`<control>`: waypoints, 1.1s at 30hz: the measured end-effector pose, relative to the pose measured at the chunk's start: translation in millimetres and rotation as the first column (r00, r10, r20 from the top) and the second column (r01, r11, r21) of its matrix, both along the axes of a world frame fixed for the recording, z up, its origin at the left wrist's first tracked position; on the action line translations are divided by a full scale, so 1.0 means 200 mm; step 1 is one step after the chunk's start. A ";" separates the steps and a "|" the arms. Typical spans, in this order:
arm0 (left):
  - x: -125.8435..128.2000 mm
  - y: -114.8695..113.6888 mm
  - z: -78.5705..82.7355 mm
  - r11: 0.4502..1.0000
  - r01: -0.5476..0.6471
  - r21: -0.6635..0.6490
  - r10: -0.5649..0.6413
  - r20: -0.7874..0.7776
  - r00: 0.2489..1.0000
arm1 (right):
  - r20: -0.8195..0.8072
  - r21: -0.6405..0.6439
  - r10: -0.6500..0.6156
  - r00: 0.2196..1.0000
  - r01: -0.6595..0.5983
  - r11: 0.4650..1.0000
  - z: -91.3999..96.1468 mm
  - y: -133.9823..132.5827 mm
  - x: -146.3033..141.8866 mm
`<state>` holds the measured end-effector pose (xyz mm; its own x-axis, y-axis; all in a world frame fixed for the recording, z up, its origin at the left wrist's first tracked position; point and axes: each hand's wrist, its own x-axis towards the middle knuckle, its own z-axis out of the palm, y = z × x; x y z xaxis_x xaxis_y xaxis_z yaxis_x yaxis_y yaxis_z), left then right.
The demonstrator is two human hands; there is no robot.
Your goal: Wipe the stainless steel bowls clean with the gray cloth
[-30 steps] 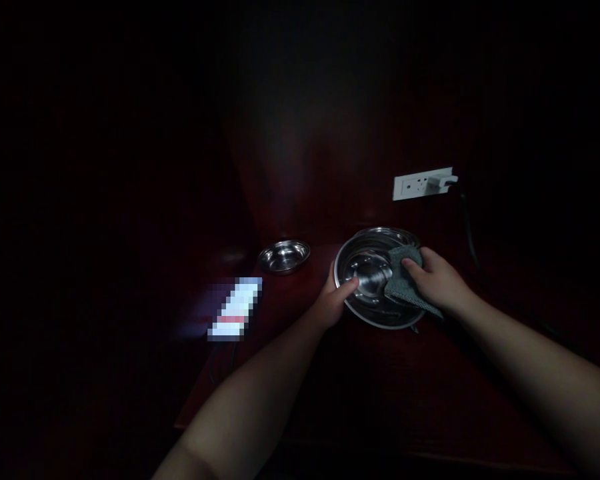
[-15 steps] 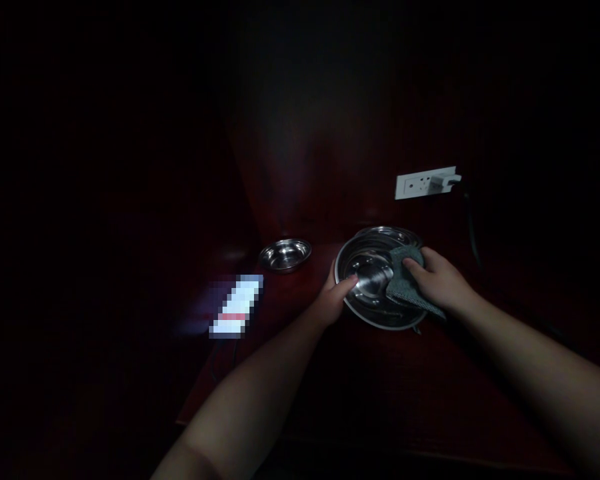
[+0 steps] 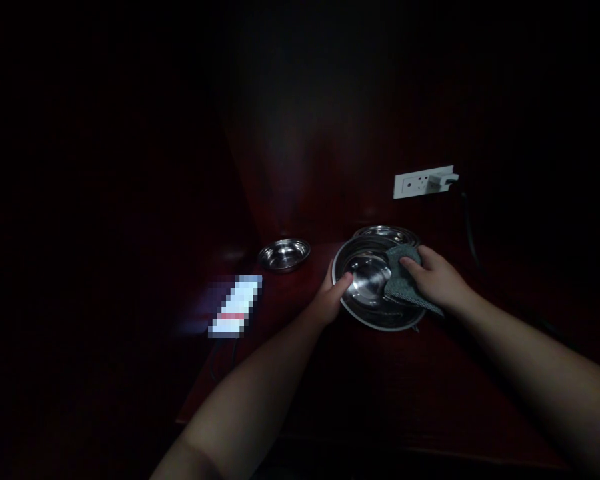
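Note:
A shiny metal bowl (image 3: 367,283) is tilted with its inside toward me. My left hand (image 3: 331,299) grips its left rim, thumb inside and the other fingers hidden behind. A grey-green cloth (image 3: 403,279) lies over the bowl's right rim and inner wall. My right hand (image 3: 437,277) is closed on that cloth, the thumb pressing it on the inside of the bowl. Behind the held bowl, partly covered by it, is another metal bowl (image 3: 387,232).
A smaller metal bowl (image 3: 285,255) stands on the dark red tabletop (image 3: 300,283) to the left. Nearer lies a lit, blurred-out screen (image 3: 237,307) with a thin cable (image 3: 213,363). A white wall socket (image 3: 410,185) holds a plugged-in charger (image 3: 444,179); its cord hangs down. The surroundings are very dark.
The held bowl and both hands have shifted very slightly to the left in view. Both hands keep their grips on the bowl and the cloth.

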<state>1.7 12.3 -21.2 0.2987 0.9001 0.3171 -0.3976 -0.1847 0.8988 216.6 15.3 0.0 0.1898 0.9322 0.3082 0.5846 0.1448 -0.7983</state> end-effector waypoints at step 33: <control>0.00 0.05 -0.01 0.998 0.005 -0.069 0.000 0.071 0.997 | -0.004 0.043 0.007 1.000 -0.007 0.999 -0.02 0.00 0.00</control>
<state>2.2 22.3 -22.9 0.2798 0.9199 0.2749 -0.4615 -0.1222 0.8787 217.1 15.9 -3.1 0.1850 0.9193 0.3475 0.5798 0.1834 -0.7939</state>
